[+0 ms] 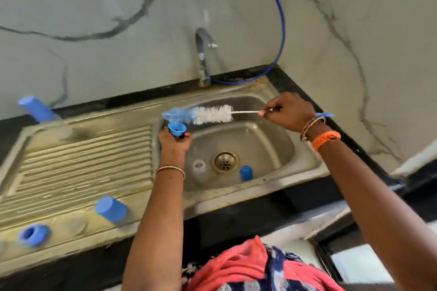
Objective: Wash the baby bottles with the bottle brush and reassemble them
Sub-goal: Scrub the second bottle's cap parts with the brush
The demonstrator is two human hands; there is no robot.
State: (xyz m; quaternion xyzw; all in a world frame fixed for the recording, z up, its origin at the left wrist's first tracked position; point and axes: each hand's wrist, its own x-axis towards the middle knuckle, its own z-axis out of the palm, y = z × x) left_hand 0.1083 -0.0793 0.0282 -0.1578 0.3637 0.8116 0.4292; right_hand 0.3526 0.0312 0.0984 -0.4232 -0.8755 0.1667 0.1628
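The right hand (287, 112) pinches the wire handle of the bottle brush (203, 114), bristles pointing toward the left hand (173, 140), whose grip closes round a blue-rimmed bottle part (177, 129) over the sink (295, 149). To do this well, I judge the brush tip should line up with the opening, then go in with a twist. Below the grips lie a clear piece (199, 170) and a blue cap (246, 173); further left, blurred blue parts (111, 209) sit on the drainboard. What the left fingers wrap is mostly hidden
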